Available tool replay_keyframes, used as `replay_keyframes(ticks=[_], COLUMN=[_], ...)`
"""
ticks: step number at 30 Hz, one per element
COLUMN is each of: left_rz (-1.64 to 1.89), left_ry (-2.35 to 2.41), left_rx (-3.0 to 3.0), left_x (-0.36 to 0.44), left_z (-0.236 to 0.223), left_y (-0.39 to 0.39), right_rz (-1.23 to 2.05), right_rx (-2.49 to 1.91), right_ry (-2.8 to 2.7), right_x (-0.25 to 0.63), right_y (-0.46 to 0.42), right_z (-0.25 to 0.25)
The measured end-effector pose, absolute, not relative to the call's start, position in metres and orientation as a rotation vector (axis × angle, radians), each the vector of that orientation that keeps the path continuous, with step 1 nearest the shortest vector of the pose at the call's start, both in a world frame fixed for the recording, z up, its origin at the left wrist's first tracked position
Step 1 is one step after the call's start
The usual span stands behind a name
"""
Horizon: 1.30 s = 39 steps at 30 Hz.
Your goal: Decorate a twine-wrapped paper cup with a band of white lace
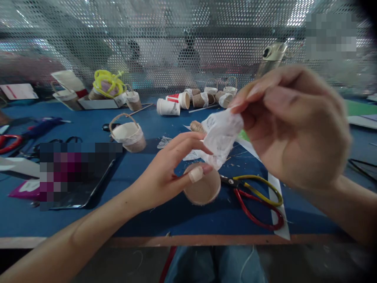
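A crumpled strip of white lace fabric [220,135] hangs over the middle of the table, its upper end pinched between the thumb and fingers of my right hand [294,122]. My left hand [171,167] reaches in from the left, thumb and fingers apart, the fingertips against the strip's left and lower edge. A pale patch of tape wraps that thumb. Below it stands a small brown cup [203,188], its open mouth facing up and partly covered by the thumb. Scissors [253,196] with one yellow and one red handle lie right of the cup.
A small handled basket [129,135] trimmed with lace stands left of centre. Paper cups [169,107] and more baskets [203,99] line the back. A twine roll [196,126] lies behind the lace. At left are a black tray [97,184] and red-handled scissors [11,143].
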<state>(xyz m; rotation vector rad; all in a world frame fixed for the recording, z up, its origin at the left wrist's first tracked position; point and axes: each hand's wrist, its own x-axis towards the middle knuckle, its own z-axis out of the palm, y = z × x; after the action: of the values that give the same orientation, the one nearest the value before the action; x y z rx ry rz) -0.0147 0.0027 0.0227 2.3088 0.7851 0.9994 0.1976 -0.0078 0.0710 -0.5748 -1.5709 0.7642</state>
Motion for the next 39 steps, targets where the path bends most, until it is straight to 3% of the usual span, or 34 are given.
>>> replay_keyframes(ticks=[8, 18, 22, 26, 29, 34, 39], left_rz=[1.094, 0.835, 1.031, 1.402, 1.570, 1.556, 1.469], left_ry=[0.747, 0.724, 0.767, 0.919, 0.905, 0.831, 0.720], left_rx=[2.309, 2.391, 2.330, 2.223, 1.933, 1.563, 1.720], left_x=[-0.018, -0.016, -0.017, -0.020, -0.021, -0.018, -0.016], left_z=[0.019, 0.023, 0.024, 0.025, 0.023, 0.020, 0.024], left_y=[0.005, 0.004, 0.008, 0.011, 0.013, 0.017, 0.012], right_rz=[1.009, 0.641, 0.581, 0.428, 0.536, 0.526, 0.494], right_rx=[-0.572, -0.660, -0.597, -0.865, -0.894, -0.878, -0.894], right_ry=[-1.714, -1.696, -1.645, -1.899, -2.024, -2.092, -2.096], right_x=[0.197, 0.200, 0.200, 0.203, 0.203, 0.196, 0.193], right_y=[-0.004, -0.014, -0.010, 0.007, 0.014, 0.007, 0.004], right_z=[0.058, 0.079, 0.072, 0.058, 0.050, 0.047, 0.045])
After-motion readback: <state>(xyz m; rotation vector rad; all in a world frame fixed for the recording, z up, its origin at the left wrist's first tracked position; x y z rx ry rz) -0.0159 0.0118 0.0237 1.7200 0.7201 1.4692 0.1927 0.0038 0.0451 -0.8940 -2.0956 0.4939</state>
